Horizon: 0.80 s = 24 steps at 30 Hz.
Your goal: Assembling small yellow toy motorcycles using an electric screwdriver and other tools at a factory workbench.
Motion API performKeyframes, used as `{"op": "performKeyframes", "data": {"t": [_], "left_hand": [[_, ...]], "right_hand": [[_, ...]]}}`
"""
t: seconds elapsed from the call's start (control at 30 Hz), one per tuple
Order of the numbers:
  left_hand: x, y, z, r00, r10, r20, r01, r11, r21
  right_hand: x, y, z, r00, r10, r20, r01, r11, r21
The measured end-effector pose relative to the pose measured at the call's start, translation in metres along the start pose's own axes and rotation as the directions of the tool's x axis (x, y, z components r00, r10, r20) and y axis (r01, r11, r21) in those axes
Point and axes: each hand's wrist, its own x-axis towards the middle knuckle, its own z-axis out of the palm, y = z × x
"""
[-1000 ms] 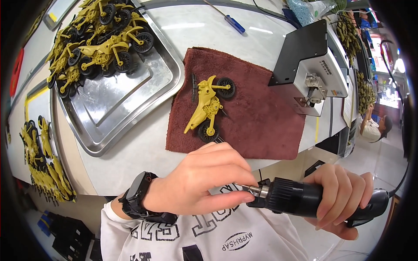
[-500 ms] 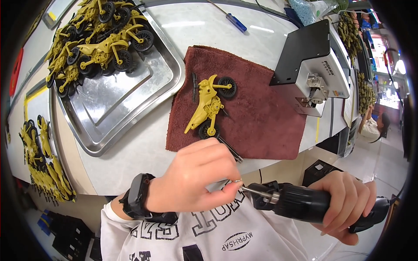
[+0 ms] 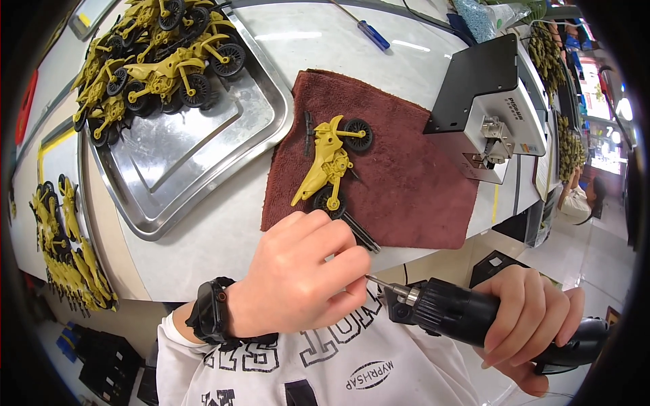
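My right hand [image 3: 531, 314] is wrapped round the black body of an electric screwdriver [image 3: 450, 311], its bit [image 3: 388, 284] pointing left. At the bit's tip, my left hand [image 3: 308, 274] is closed with curled fingers; whatever lies between them is hidden. Just beyond my left knuckles, a yellow toy motorcycle [image 3: 325, 162] with black wheels lies on its side on a dark red cloth [image 3: 413, 183]. A slim dark tool [image 3: 362, 235] sticks out past my left hand at the cloth's near edge. A small black part [image 3: 308, 134] rests left of the motorcycle.
A metal tray [image 3: 196, 196] with a heap of yellow motorcycles [image 3: 162, 71] stands at the far left. More yellow parts [image 3: 74, 250] are at the left edge. A black-and-white machine [image 3: 484, 111] stands right of the cloth. A blue-handled screwdriver [image 3: 374, 36] lies at the back.
The bit tip has moved slightly up and left. My left fingers have curled over, hiding the tiny gold-coloured piece that showed at the fingertips. The view has shifted slightly.
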Motion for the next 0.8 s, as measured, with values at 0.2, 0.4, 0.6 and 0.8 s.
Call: {"op": "performKeyframes", "data": {"t": [0.2,0.4,0.6,0.8], "left_hand": [[-0.002,0.001,-0.003,1.0,0.008,-0.007,-0.008,1.0,-0.006],[-0.003,-0.001,-0.004,1.0,0.018,0.022,-0.018,1.0,-0.008],[-0.004,-0.002,-0.008,0.998,0.013,0.055,-0.014,1.0,0.008],[-0.004,-0.004,-0.004,0.996,0.046,0.078,-0.047,0.999,0.016]], "right_hand": [[0.002,-0.001,-0.001,1.0,0.004,0.017,-0.004,0.999,-0.038],[0.001,-0.002,-0.003,1.0,0.001,0.015,0.0,1.0,-0.015],[0.001,-0.001,-0.004,1.0,0.002,0.031,-0.001,1.0,-0.005],[-0.004,0.003,0.001,0.997,0.05,-0.052,-0.055,0.993,-0.1]]}}
